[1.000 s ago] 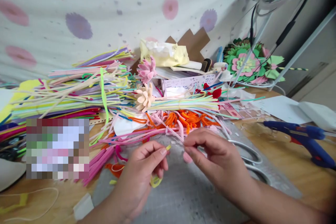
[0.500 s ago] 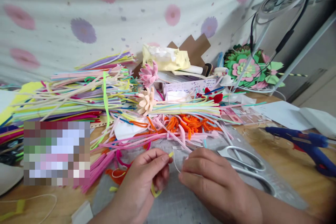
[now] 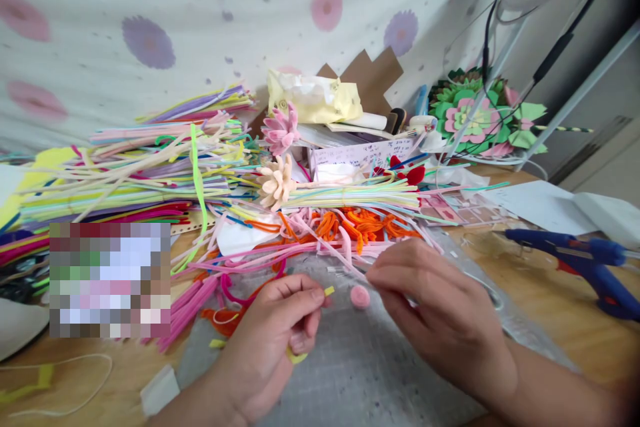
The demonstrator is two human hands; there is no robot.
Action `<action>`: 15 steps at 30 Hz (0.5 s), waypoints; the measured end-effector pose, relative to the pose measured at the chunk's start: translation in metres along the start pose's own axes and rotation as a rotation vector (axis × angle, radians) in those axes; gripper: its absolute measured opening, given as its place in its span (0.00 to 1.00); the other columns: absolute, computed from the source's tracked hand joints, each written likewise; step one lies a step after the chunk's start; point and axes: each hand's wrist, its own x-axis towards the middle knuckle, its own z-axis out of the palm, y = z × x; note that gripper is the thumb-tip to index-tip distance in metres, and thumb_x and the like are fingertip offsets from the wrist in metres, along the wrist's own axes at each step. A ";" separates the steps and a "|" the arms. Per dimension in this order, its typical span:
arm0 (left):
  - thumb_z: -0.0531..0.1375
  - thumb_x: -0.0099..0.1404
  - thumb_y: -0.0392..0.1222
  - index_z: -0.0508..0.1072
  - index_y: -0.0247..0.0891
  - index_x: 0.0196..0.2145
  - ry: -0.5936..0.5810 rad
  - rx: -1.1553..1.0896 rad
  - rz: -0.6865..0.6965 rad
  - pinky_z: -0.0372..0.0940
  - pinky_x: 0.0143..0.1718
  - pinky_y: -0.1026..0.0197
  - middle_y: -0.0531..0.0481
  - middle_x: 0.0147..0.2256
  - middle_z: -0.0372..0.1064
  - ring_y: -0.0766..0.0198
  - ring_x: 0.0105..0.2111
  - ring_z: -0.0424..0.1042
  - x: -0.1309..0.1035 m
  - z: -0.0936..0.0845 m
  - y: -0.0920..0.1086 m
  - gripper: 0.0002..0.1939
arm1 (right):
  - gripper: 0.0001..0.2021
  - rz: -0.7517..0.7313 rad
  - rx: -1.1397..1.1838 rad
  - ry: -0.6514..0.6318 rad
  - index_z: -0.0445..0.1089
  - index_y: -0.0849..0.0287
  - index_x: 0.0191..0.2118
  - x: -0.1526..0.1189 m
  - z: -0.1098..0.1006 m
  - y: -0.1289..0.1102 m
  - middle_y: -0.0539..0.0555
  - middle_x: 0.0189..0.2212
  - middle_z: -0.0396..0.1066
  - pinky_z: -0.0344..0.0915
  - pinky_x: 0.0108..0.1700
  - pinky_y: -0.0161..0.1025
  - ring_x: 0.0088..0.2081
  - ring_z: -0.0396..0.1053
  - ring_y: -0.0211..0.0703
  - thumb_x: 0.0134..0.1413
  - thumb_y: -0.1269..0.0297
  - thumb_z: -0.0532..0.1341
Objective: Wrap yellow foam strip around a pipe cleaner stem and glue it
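My left hand [image 3: 280, 333] is closed on a thin yellow strip [image 3: 329, 291], whose short end sticks out past the thumb; more yellow shows below the curled fingers. To the right, my right hand [image 3: 430, 307] hovers over the grey mat [image 3: 350, 360] with thumb and fingertips pinched together; whatever they hold, if anything, is too small to make out. Between the hands a small pink fuzzy ball [image 3: 360, 297] lies on the mat. Scissors [image 3: 483, 288] lie mostly hidden behind my right hand.
Bundles of coloured pipe cleaners [image 3: 130, 173] fill the back left. Orange loops [image 3: 367, 227] and pink stems lie behind the hands. A blue glue gun [image 3: 575, 257] rests at the right. Fuzzy flowers [image 3: 277, 181] stand near the middle.
My right hand has moved up and to the right, away from my left hand. The pink ball has come into view, and the scissors are more covered. My left hand keeps the yellow strip.
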 end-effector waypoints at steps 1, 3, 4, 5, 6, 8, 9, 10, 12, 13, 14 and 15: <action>0.64 0.53 0.39 0.68 0.34 0.19 -0.002 0.006 0.002 0.41 0.18 0.67 0.58 0.13 0.58 0.76 0.15 0.46 0.000 0.000 0.000 0.10 | 0.11 0.039 -0.007 0.034 0.70 0.65 0.38 0.001 0.000 0.000 0.56 0.31 0.71 0.67 0.36 0.39 0.33 0.67 0.40 0.50 0.84 0.59; 0.65 0.52 0.39 0.69 0.34 0.19 -0.001 0.010 -0.003 0.41 0.18 0.67 0.58 0.13 0.59 0.76 0.14 0.47 0.001 0.000 -0.001 0.10 | 0.11 0.042 -0.001 0.033 0.70 0.66 0.38 0.001 0.000 -0.002 0.56 0.31 0.71 0.67 0.37 0.39 0.34 0.67 0.39 0.49 0.85 0.59; 0.65 0.52 0.39 0.69 0.34 0.20 0.003 0.009 -0.010 0.41 0.18 0.67 0.58 0.13 0.59 0.76 0.14 0.47 0.002 0.000 -0.001 0.09 | 0.12 0.009 0.017 0.003 0.70 0.66 0.39 0.000 0.000 -0.003 0.56 0.32 0.71 0.67 0.37 0.39 0.34 0.67 0.40 0.50 0.85 0.59; 0.65 0.51 0.40 0.69 0.34 0.20 0.008 0.011 -0.018 0.41 0.18 0.67 0.58 0.13 0.59 0.76 0.14 0.47 0.002 0.000 -0.001 0.09 | 0.11 -0.038 0.035 -0.040 0.70 0.66 0.40 0.000 0.001 -0.004 0.57 0.33 0.72 0.67 0.37 0.40 0.35 0.67 0.41 0.51 0.84 0.58; 0.65 0.51 0.40 0.69 0.34 0.20 0.014 0.016 -0.023 0.41 0.17 0.67 0.58 0.13 0.59 0.76 0.14 0.48 0.002 0.001 0.000 0.10 | 0.11 -0.092 0.047 -0.087 0.71 0.67 0.40 -0.001 0.001 -0.006 0.58 0.33 0.72 0.67 0.38 0.40 0.36 0.67 0.42 0.53 0.83 0.58; 0.66 0.51 0.41 0.69 0.34 0.19 0.023 0.035 -0.024 0.42 0.17 0.67 0.59 0.13 0.57 0.75 0.14 0.49 0.001 0.002 0.000 0.11 | 0.08 -0.189 0.047 -0.163 0.71 0.69 0.41 -0.003 0.002 -0.008 0.59 0.35 0.74 0.68 0.38 0.42 0.36 0.67 0.44 0.57 0.79 0.56; 0.65 0.51 0.41 0.69 0.35 0.19 0.023 0.041 -0.017 0.43 0.17 0.67 0.59 0.12 0.57 0.75 0.15 0.50 0.001 0.002 0.000 0.11 | 0.08 -0.222 0.036 -0.187 0.71 0.69 0.40 -0.003 0.003 -0.009 0.59 0.35 0.74 0.68 0.38 0.42 0.36 0.67 0.45 0.59 0.77 0.55; 0.65 0.51 0.41 0.68 0.35 0.19 0.023 0.046 -0.010 0.43 0.17 0.67 0.59 0.12 0.56 0.75 0.15 0.50 0.000 0.003 0.001 0.11 | 0.09 -0.241 0.027 -0.200 0.72 0.70 0.39 -0.004 0.003 -0.009 0.59 0.34 0.75 0.68 0.37 0.42 0.36 0.67 0.45 0.61 0.76 0.54; 0.65 0.50 0.41 0.68 0.35 0.18 0.025 0.047 0.001 0.43 0.18 0.67 0.59 0.12 0.56 0.75 0.15 0.50 -0.002 0.003 0.001 0.11 | 0.10 -0.248 0.016 -0.203 0.72 0.70 0.38 -0.004 0.003 -0.009 0.58 0.34 0.75 0.69 0.37 0.42 0.36 0.67 0.45 0.62 0.75 0.53; 0.66 0.50 0.41 0.68 0.35 0.18 0.022 0.041 0.001 0.43 0.18 0.67 0.59 0.13 0.56 0.75 0.15 0.50 -0.002 0.003 0.001 0.12 | 0.10 -0.243 0.012 -0.198 0.72 0.70 0.38 -0.004 0.003 -0.009 0.58 0.34 0.75 0.68 0.37 0.42 0.36 0.66 0.45 0.61 0.76 0.53; 0.66 0.51 0.41 0.68 0.35 0.18 0.016 0.030 -0.003 0.43 0.18 0.67 0.59 0.13 0.57 0.75 0.15 0.50 -0.002 0.002 0.001 0.12 | 0.09 -0.235 0.008 -0.193 0.71 0.69 0.39 -0.005 0.003 -0.009 0.58 0.34 0.74 0.68 0.37 0.42 0.36 0.66 0.45 0.61 0.76 0.53; 0.66 0.51 0.41 0.67 0.34 0.18 0.010 0.017 -0.010 0.42 0.18 0.67 0.58 0.13 0.57 0.75 0.15 0.49 -0.002 0.001 0.002 0.12 | 0.09 -0.225 0.004 -0.190 0.71 0.69 0.39 -0.006 0.003 -0.009 0.58 0.34 0.74 0.68 0.37 0.42 0.36 0.66 0.45 0.60 0.77 0.54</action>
